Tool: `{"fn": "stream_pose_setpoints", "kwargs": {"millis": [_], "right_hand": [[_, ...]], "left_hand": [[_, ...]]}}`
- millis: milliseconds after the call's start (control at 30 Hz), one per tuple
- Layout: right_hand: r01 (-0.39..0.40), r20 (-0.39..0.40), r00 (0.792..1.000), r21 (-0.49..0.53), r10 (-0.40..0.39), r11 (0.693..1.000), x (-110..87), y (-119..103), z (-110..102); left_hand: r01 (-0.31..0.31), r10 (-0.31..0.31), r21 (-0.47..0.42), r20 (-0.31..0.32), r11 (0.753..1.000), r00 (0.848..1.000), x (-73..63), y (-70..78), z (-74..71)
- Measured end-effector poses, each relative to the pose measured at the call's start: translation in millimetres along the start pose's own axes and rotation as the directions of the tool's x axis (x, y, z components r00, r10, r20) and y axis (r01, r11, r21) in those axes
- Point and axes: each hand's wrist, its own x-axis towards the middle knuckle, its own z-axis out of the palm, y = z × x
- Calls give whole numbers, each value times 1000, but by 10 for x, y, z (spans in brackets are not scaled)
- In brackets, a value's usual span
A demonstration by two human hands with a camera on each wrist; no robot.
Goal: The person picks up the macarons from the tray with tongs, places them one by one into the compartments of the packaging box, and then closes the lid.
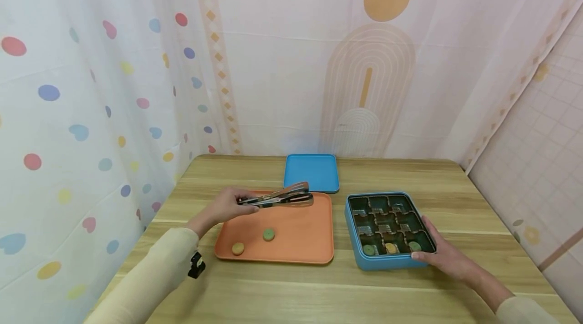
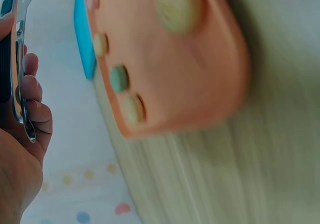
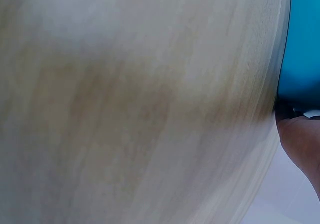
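My left hand (image 1: pixel 225 207) grips metal tongs (image 1: pixel 298 197) by their handle end, over the far left part of an orange tray (image 1: pixel 296 245). The tips point right, spread a little, with nothing between them. A yellow macaron (image 1: pixel 238 248) and a green macaron (image 1: pixel 268 234) lie near the tray's front. More macarons, such as a green one (image 2: pixel 119 78), line the tray's far side in the left wrist view. My right hand (image 1: pixel 448 258) holds the near right corner of a blue box (image 1: pixel 387 264), thumb on the rim, fingers along the side.
The box has a dark divided insert (image 1: pixel 387 223); its front row holds a green, a yellow and a green macaron. A flat blue lid (image 1: pixel 311 172) lies behind the tray. Curtains (image 1: pixel 273 61) hang behind the wooden table (image 1: pixel 314 298).
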Motion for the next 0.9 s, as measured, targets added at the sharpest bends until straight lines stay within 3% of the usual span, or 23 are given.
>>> {"fn": "stream_pose_setpoints", "kwargs": {"millis": [167, 433, 633, 900], "right_hand": [[-1, 0, 1000, -8, 1, 1000, 5, 12, 4], [-8, 13, 1000, 4, 8, 1000, -6, -3, -3], [-10, 23, 1000, 6, 10, 1000, -10, -25, -11], [-11, 19, 1000, 2, 11, 1000, -4, -11, -8]], "left_hand": [[39, -39, 24, -6, 999, 999, -203, -168, -111], [40, -37, 63, -39, 997, 999, -492, -403, -218], [61, -58, 73, -52, 995, 997, -659, -509, -268], [91, -90, 46, -19, 995, 996, -846, -583, -254]]}}
